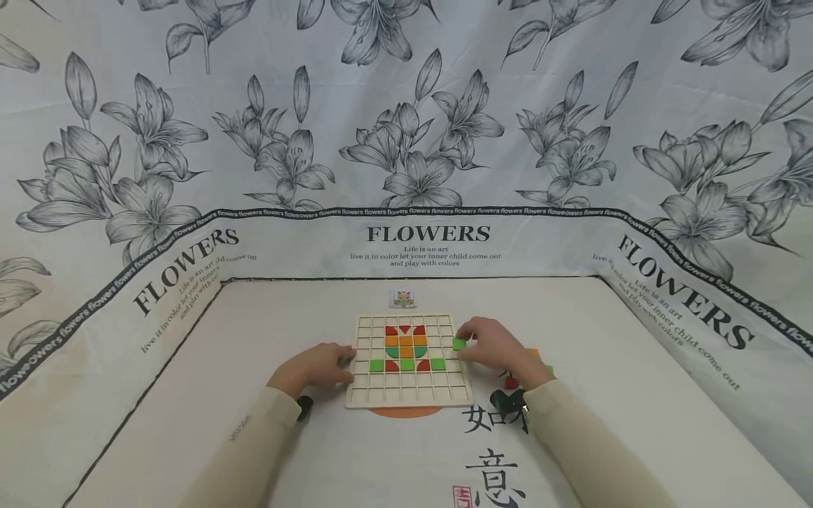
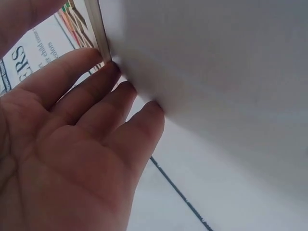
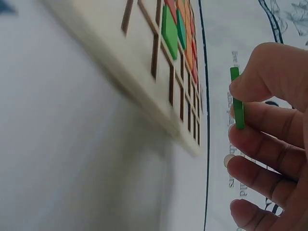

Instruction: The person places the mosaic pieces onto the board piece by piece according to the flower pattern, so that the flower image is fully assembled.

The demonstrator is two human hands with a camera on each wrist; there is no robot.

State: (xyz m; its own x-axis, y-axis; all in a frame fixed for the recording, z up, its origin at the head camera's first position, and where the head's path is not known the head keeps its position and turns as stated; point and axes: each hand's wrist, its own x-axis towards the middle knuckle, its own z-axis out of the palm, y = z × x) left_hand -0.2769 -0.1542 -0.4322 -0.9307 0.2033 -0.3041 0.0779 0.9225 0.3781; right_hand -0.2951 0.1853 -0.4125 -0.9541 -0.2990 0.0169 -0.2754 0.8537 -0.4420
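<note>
A pale wooden grid board [image 1: 358,396] lies on the table, with red, orange and green tiles forming a flower-like pattern in its middle cells. At the board's left edge rests my left hand [image 1: 317,365], its fingers loosely extended; in the left wrist view the fingertips [image 2: 155,107] touch down beside the board's side. Thumb and fingers of my right hand [image 1: 494,346] pinch a green square tile [image 1: 459,344] over the board's right edge. Seen edge-on in the right wrist view, that green tile [image 3: 237,101] is held off to the side of the board's grid.
Behind the board lies a small picture card [image 1: 403,298] with a coloured pattern. Loose tiles, including a red one [image 1: 512,382] and an orange one [image 1: 533,352], lie by my right forearm, partly hidden. A flower-printed curtain [image 1: 286,243] encloses the table's back and sides.
</note>
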